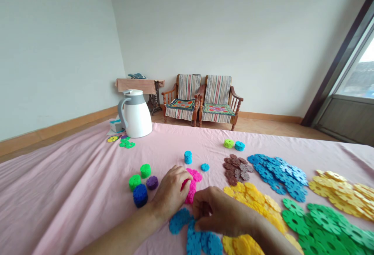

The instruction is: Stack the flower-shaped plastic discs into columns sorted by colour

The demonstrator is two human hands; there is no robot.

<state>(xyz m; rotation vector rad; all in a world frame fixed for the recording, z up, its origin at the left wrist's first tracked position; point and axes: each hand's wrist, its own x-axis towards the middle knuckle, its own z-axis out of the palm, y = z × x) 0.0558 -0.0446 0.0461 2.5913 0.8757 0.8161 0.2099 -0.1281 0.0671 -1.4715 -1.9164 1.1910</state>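
Near the middle of the pink cloth, my left hand (173, 189) curls its fingers round pink notched discs (191, 193); more pink discs lie flat just beyond its fingertips. My right hand (214, 212) is bent beside them on the right, fingers curled, above blue discs (194, 239). What its fingertips hold, if anything, is hidden. Left of my left hand stand two green stacks (134, 183), a purple stack (152, 183) and a dark blue stack (140, 195). A light blue stack (188, 157) and a small blue disc pile (205, 167) sit beyond my hands.
A white jug (137, 114) stands at the back left, with loose green discs (127, 143) in front. Brown discs (236, 169), blue discs (280, 175), yellow discs (254, 204) and green discs (330, 227) spread over the right side. Two small stacks (228, 143) stand farther back.
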